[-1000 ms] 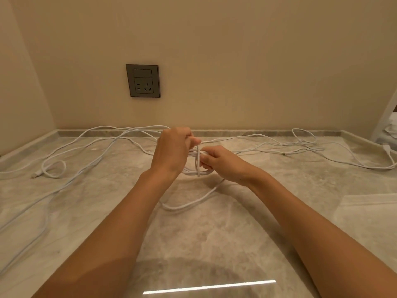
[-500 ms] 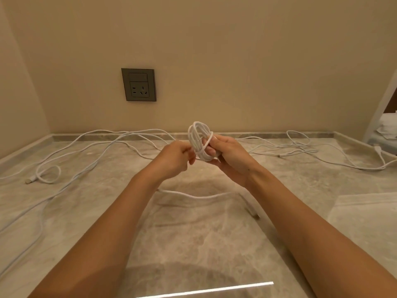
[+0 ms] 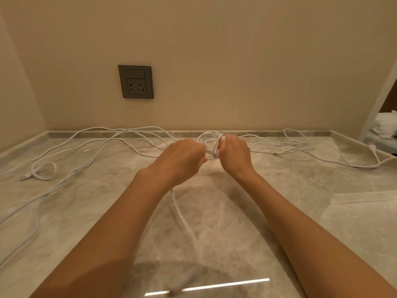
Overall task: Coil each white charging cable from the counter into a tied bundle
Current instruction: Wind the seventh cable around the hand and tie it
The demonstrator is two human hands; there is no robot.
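Head view: at frame centre, my right hand [image 3: 234, 153] is curled round small coil [image 3: 209, 139], fingers pinching wraps. Left hand [image 3: 182, 155] grips loose tail [image 3: 182, 216] just beside it. Tie unfinished, I judge. Other cables [image 3: 55, 168] sprawl uncoiled across counter [image 3: 322, 175], left and right.

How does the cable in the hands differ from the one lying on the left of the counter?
The held cable is wound into small loops, gripped by left hand and right hand above the counter. The left cable sprawls loose, flat on it. Both are thin and white.
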